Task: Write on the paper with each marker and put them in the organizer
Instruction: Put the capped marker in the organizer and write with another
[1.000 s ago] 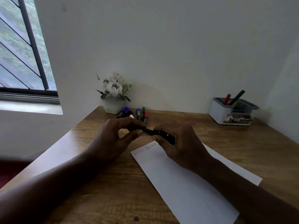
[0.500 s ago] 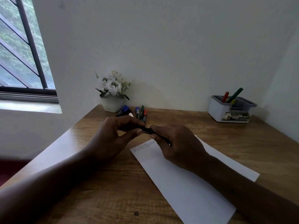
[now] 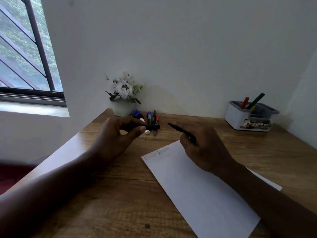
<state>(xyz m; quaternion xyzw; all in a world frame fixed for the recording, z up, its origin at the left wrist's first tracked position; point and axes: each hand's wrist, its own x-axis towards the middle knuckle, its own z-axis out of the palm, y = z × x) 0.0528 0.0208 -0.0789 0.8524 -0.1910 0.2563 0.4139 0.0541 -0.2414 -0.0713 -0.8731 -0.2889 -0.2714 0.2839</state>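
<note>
My right hand [image 3: 204,148] grips an uncapped black marker [image 3: 180,130] above the top edge of the white paper [image 3: 202,191], its tip pointing up and left. Between thumb and fingers, my left hand [image 3: 116,136] pinches the marker's black cap [image 3: 153,127], a short gap from the tip. Faint writing [image 3: 157,153] runs along the paper's top left corner. Several capped markers [image 3: 151,117] lie in a row near the wall behind the cap. The white and grey organizer [image 3: 236,115] stands at the back right with a red marker [image 3: 245,102] and a green marker [image 3: 255,100] upright in it.
A white pot of white flowers [image 3: 122,95] stands at the back of the wooden desk [image 3: 120,194], just left of the loose markers. A window [image 3: 25,54] is on the left wall. The desk's left edge runs diagonally under my left forearm.
My hands have pulled apart: the cap has come off the black marker, my left hand keeps the cap and my right hand has drawn the marker to the right.
</note>
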